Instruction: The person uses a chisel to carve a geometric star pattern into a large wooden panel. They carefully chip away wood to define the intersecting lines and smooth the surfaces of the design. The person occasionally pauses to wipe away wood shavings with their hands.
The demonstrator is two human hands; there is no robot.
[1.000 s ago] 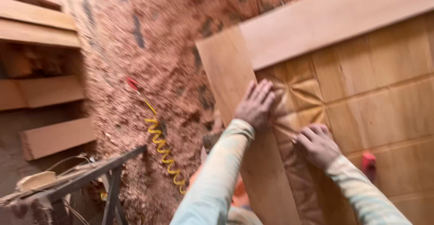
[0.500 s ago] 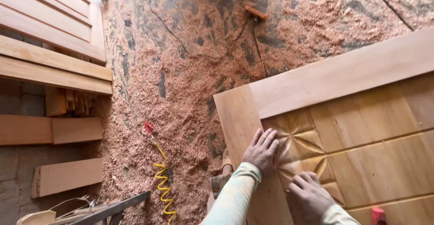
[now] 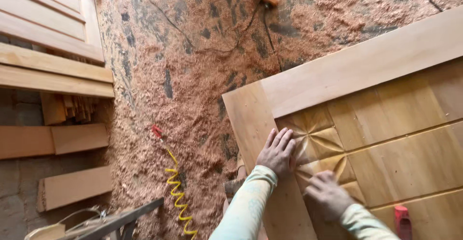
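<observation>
A large wooden door panel (image 3: 366,71) with carved squares lies flat at the right. My left hand (image 3: 278,152) rests palm down, fingers together, on the door's left stile beside the carved strip (image 3: 318,143). My right hand (image 3: 329,194) is curled with fingers bent, pressing on the carved strip lower down. I cannot tell whether it holds anything under the fingers. Both arms wear pale long sleeves.
Wood shavings (image 3: 193,100) cover the floor. A yellow coiled hose (image 3: 177,194) with a red tip lies left of the door. Planks (image 3: 53,42) are stacked at the left. A red object (image 3: 402,220) sits on the door at the bottom right. A dark cable (image 3: 263,23) runs along the floor.
The view has tilted and shifted, so the door and hands sit lower right now. Both hands stay on the carved strip; the right hand has slid slightly down.
</observation>
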